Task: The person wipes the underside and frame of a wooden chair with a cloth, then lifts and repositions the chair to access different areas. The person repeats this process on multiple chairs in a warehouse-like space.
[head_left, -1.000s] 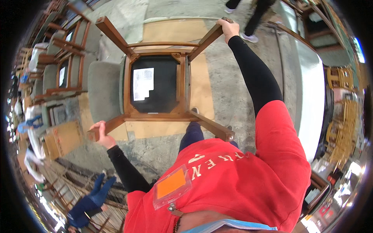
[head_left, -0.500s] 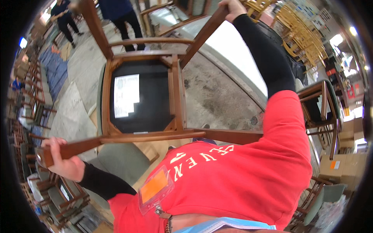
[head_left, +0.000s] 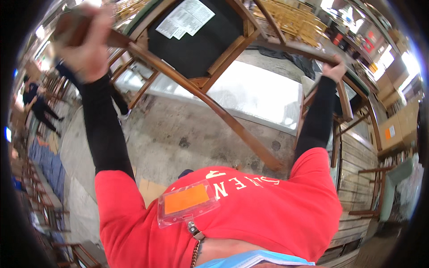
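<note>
Both my hands hold up a brown wooden chair (head_left: pixel 203 56), tilted so that the black underside of its seat faces me. A white printed label (head_left: pixel 185 18) is stuck on that underside. At upper left my left hand (head_left: pixel 89 53), blurred by motion, is closed around the end of one chair leg. My right hand (head_left: pixel 335 71) at upper right grips the end of another wooden member. A further leg points down toward my red shirt. The far side of the chair runs out of the picture at the top.
A long white slab (head_left: pixel 259 96) lies beyond the chair. Other chairs stand at right, one a dark-seated chair (head_left: pixel 353 96) close to my right hand, another greenish chair (head_left: pixel 386 192) lower down. Cardboard boxes (head_left: pixel 395 129) are stacked at far right. A person (head_left: pixel 38 102) stands at left.
The chair has swung up and to the right and tilted. My left hand has risen from lower left to upper left; my right hand has moved right and lower. The whole view has turned.
</note>
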Motion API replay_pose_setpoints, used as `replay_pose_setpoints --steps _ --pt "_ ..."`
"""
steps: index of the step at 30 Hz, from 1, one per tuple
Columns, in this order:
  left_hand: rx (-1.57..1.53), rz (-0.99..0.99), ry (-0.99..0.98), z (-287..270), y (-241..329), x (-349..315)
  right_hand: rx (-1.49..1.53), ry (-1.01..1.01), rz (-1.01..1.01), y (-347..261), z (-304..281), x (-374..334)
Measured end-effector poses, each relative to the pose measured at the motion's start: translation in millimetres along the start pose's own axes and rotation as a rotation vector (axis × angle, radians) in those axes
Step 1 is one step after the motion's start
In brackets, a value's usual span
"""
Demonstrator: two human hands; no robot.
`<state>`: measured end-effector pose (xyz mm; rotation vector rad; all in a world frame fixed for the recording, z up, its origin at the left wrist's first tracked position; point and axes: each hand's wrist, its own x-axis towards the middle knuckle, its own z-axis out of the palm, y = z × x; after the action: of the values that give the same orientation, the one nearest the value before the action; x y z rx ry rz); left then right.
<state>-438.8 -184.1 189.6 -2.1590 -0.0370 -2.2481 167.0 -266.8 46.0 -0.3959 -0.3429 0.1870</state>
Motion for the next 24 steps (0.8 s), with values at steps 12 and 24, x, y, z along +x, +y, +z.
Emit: replay_pose_setpoints --steps 12,24 --pt "-0.758 0.521 -0.672 233 -136 -55 0.418 0.787 -0.153 117 -306 -275" --pt "-0.735 0.582 -0.784 158 -152 -184 -0.523 0.478 0.897 142 -232 -336"
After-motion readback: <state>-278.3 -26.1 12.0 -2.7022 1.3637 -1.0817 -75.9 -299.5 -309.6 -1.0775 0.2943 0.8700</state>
